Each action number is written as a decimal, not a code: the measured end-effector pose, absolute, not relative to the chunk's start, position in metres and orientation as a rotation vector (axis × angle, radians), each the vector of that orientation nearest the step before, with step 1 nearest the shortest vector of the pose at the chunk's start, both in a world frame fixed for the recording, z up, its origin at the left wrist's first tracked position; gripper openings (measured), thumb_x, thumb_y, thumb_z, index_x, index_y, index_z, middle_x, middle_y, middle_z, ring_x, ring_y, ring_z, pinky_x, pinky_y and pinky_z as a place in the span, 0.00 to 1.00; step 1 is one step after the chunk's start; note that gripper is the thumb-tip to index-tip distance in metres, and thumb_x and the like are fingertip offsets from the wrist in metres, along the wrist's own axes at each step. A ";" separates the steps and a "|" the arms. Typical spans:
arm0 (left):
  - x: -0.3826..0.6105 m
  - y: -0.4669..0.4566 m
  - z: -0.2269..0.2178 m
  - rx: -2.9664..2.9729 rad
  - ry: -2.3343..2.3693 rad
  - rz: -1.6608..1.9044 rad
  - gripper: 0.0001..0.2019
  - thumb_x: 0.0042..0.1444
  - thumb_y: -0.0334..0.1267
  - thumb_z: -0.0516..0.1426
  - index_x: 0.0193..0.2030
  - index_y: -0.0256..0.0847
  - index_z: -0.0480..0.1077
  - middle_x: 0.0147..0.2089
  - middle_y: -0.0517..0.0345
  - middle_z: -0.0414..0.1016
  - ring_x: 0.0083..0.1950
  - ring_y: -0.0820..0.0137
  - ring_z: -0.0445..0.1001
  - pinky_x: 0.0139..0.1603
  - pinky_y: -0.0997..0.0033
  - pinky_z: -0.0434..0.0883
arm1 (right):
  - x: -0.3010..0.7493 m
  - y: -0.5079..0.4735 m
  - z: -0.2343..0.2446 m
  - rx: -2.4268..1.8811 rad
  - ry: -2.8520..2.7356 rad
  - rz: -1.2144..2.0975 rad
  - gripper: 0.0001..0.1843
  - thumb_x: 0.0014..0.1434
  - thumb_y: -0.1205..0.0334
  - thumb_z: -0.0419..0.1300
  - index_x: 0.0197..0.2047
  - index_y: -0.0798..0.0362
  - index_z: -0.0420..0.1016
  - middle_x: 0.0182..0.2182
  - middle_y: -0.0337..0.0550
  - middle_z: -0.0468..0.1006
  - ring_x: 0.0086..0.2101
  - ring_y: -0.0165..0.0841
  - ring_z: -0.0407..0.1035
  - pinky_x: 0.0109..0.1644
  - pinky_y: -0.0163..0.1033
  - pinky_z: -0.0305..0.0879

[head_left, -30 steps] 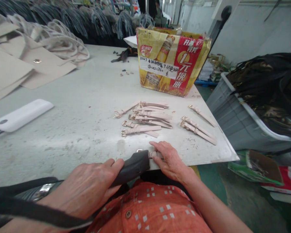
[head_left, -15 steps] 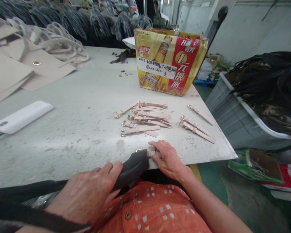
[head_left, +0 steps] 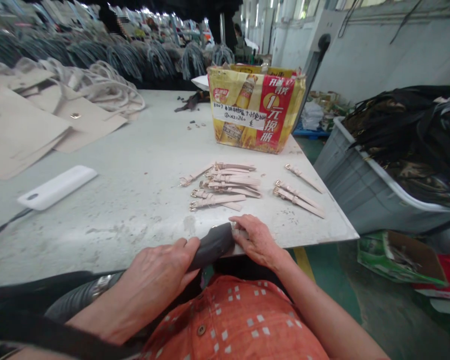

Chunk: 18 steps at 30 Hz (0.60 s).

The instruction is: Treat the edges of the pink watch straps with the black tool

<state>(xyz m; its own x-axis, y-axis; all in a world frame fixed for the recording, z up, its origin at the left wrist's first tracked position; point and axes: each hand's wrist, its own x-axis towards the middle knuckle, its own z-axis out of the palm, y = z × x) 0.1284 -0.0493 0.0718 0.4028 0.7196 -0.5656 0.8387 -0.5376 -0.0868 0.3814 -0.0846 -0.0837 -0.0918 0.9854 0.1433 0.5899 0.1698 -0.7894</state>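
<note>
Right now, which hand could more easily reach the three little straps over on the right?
Probably the right hand: it is closer to those three straps, though it is touching another strap. The left hand is farther away and wrapped around a dark tool.

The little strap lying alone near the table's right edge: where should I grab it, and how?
Maybe pinch the little strap across the middle of its band, coming straight down from above: it lies long, narrow and flat on the table, apart from the two straps nearby, with its metal buckle at the far end.
</note>
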 end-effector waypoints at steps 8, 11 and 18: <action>0.130 -0.038 0.069 2.522 1.334 -0.724 0.14 0.80 0.33 0.63 0.66 0.45 0.86 0.62 0.39 0.98 0.65 0.37 0.98 0.62 0.47 0.89 | 0.383 -0.082 -0.089 -1.481 -1.692 0.791 0.32 0.73 0.73 0.73 0.77 0.46 0.91 0.58 0.50 0.93 0.58 0.48 0.85 0.74 0.56 0.82; 0.120 -0.035 0.068 2.529 1.297 -0.778 0.15 0.81 0.36 0.61 0.66 0.47 0.86 0.63 0.41 0.98 0.64 0.39 0.99 0.61 0.49 0.88 | 0.382 -0.083 -0.092 -1.466 -1.677 0.793 0.34 0.72 0.73 0.73 0.78 0.45 0.90 0.57 0.49 0.93 0.58 0.47 0.85 0.74 0.56 0.82; 0.107 -0.032 0.059 2.505 1.323 -0.695 0.12 0.78 0.37 0.64 0.62 0.50 0.88 0.57 0.46 0.99 0.58 0.44 0.99 0.57 0.54 0.88 | 0.382 -0.086 -0.093 -1.432 -1.698 0.794 0.35 0.72 0.73 0.71 0.78 0.47 0.90 0.55 0.49 0.93 0.56 0.46 0.85 0.74 0.56 0.83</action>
